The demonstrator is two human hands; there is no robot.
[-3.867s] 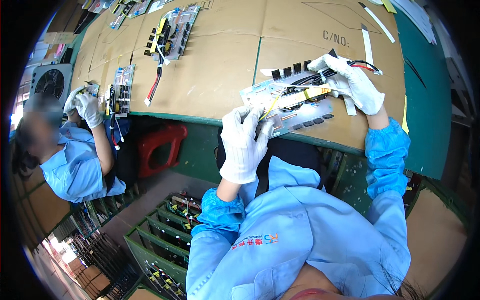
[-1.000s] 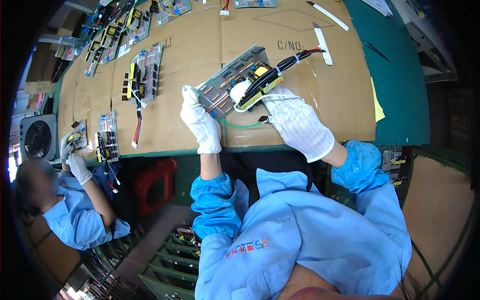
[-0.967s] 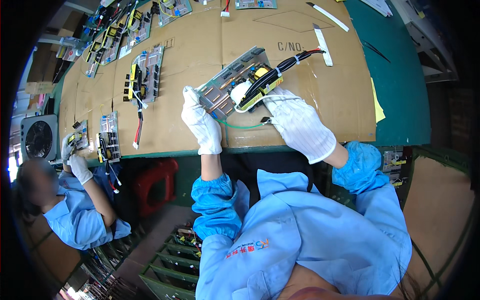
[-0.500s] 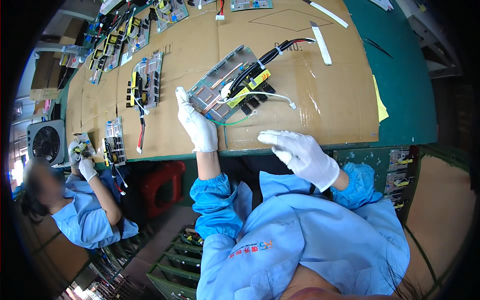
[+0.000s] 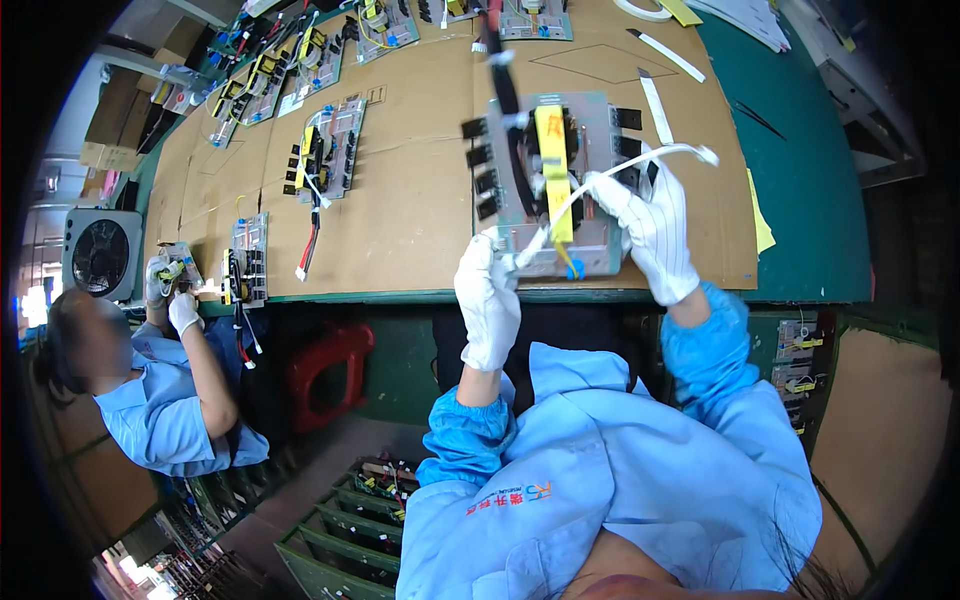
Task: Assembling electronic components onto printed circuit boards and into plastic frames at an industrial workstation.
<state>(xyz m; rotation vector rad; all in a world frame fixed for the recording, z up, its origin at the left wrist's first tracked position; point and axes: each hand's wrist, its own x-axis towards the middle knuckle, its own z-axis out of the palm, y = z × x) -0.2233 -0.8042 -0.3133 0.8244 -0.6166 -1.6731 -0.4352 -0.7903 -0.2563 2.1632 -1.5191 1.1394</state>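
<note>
Both my hands wear white gloves and hold a circuit board [image 5: 600, 258] just over the near edge of the bench. My left hand [image 5: 487, 305] is closed on the board's lower left corner, thumb and fingers pinching it. On the right edge sits my right hand [image 5: 655, 235], its fingers partly hidden by the board's parts. A yellow-taped transformer [image 5: 553, 170] runs down the board's middle, with black heat sinks [image 5: 482, 168] along the sides. A white cable [image 5: 650, 155] arcs over my right hand. The black cable bundle [image 5: 503, 90] points away from me, blurred at its far end.
More circuit boards lie to the left, one nearby [image 5: 330, 150] and one by the bench edge [image 5: 245, 260]. Two pale strips [image 5: 655, 105] and dark tweezers [image 5: 758, 120] lie right. A co-worker's gloved hand [image 5: 185, 312] works far left, near a fan [image 5: 102, 255] and red stool [image 5: 330, 375].
The circuit board was lying tilted on the cardboard with only my left hand beside it. Now it is lifted, turned upright and nearer, and both hands grip it. The view has shifted slightly.
</note>
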